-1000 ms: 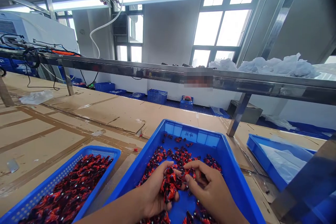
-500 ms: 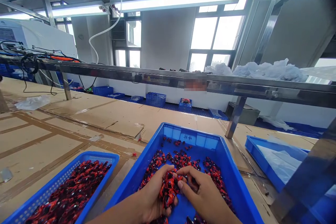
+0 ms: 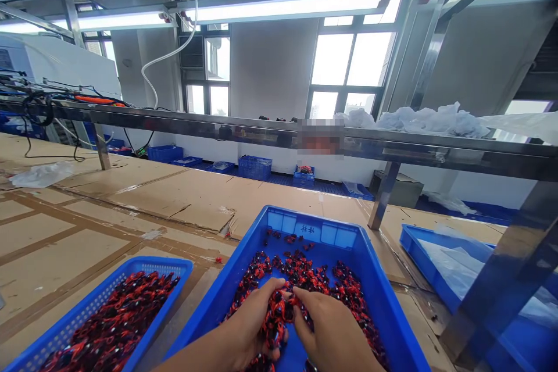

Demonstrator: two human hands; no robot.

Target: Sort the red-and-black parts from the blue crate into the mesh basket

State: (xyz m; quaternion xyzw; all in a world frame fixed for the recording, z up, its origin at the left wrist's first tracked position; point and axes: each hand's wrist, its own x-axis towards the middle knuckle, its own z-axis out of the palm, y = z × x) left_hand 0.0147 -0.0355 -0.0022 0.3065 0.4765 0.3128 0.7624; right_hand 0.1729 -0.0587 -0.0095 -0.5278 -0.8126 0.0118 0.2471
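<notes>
My left hand (image 3: 246, 325) is cupped around a handful of small red-and-black parts (image 3: 274, 319), whose exact kind I cannot make out. On the right side of that handful, my right hand (image 3: 329, 325) has its thumb and forefinger closed at the parts; its other fingers are mostly hidden. Both hands are inside a deep blue plastic tub (image 3: 392, 302). More of the same loose parts (image 3: 300, 267) lie in heaps on its floor, with a few scattered toward the far wall.
Left of the tub, a blue perforated basket (image 3: 185, 272) holds a thick layer of similar parts. A shallow blue tray (image 3: 410, 238) with clear plastic sheeting stands at right. A metal rail (image 3: 196, 123) on posts crosses behind, above the cardboard-covered table (image 3: 174, 200).
The view has shifted slightly. My right hand's fingers have moved in closer over the handful, while my left hand keeps its cupped hold.
</notes>
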